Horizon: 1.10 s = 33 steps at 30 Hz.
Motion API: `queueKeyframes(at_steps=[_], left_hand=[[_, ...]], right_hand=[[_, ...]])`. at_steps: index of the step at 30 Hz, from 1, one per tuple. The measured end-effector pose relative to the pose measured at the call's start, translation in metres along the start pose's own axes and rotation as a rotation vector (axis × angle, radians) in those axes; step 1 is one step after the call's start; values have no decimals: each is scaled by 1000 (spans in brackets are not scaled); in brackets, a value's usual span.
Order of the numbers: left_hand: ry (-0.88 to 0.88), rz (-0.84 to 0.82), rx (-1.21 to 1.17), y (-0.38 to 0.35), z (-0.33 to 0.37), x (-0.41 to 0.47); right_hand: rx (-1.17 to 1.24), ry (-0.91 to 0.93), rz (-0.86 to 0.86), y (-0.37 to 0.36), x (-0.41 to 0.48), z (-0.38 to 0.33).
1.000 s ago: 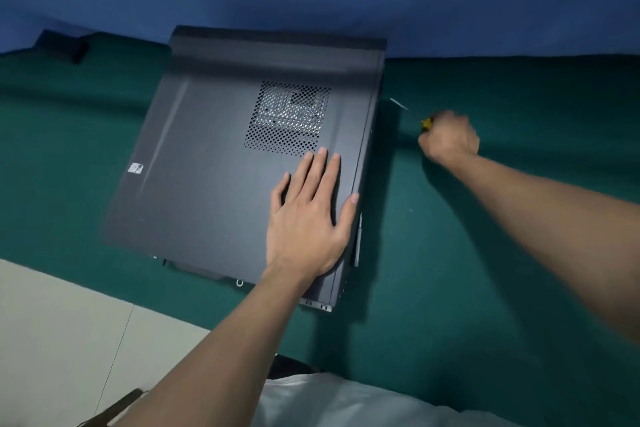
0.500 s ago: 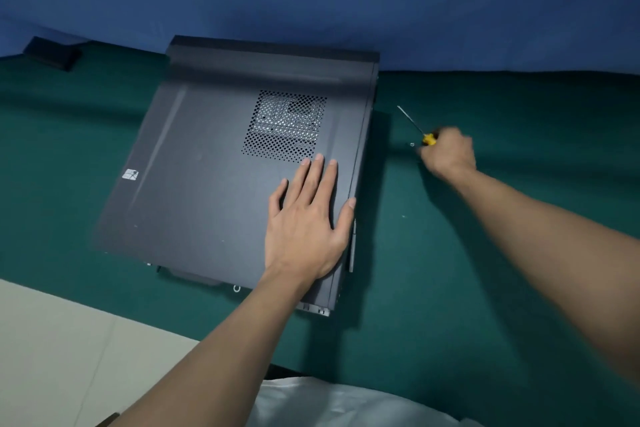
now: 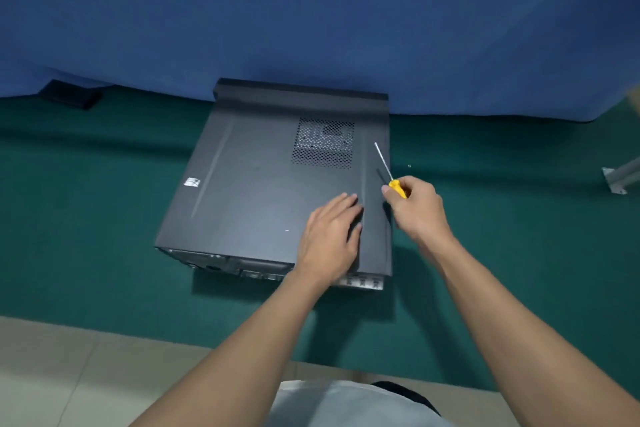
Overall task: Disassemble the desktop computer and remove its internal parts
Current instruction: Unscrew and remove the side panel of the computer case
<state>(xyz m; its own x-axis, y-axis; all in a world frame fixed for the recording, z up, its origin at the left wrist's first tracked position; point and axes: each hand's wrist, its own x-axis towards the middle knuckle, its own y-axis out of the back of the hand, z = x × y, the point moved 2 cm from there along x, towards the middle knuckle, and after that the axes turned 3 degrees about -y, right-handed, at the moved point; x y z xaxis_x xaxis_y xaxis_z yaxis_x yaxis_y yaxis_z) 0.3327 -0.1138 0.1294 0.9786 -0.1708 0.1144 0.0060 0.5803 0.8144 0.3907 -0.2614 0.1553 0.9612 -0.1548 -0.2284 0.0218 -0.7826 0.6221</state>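
Computer lies on its side by the counter's back edge, panel on, nothing removed; early stage. Left hand flat on panel, fingers together. Right hand fingers pinch screwdriver.

One computer case, one screwdriver, two hands, one metal bracket

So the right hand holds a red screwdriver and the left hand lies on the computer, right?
Not quite: the head view shows the screwdriver has a yellow handle, not red. The right hand does hold it, and the left hand lies on the computer.
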Motion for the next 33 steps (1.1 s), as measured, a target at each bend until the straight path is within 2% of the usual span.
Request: queueKeyframes(at_steps=[3,6,9,12,15,18,20,22,24,26,28,33], left_hand=[[-47,-16,-39,21,-24,-29],[22,29,-85,47,-56,-51],[193,175,-99,73,-83,-75],[343,313,37,97,-104,-99],[482,286,66,108,-119,-111],[766,216,-37,109,-129,-112],[918,196,-179,108,-132,-114],[989,157,-555,103,-138,-117],[1012,3,-987,99,-141,-118],[1008,-147,-1275,98,-143,-119],[1012,-180,-1398,98,-145,-119],[1035,-133,-1501,99,-139,-119]], right_hand=[[-29,9,59,-15,-44,-18],[-5,1,89,-40,-89,-36],[113,-51,28,-78,-133,-49],[312,-122,-45,-120,-172,-58],[421,-193,-107,-158,-200,-59],[584,-308,-187,-186,-219,-59],[630,-368,-215,-197,-225,-60],[656,-418,-229,-204,-230,-60],[718,-467,-262,-209,-233,-61],[759,-503,-305,-213,-237,-61],[801,-544,-321,-216,-240,-61],[949,-612,-324,-220,-238,-60]])
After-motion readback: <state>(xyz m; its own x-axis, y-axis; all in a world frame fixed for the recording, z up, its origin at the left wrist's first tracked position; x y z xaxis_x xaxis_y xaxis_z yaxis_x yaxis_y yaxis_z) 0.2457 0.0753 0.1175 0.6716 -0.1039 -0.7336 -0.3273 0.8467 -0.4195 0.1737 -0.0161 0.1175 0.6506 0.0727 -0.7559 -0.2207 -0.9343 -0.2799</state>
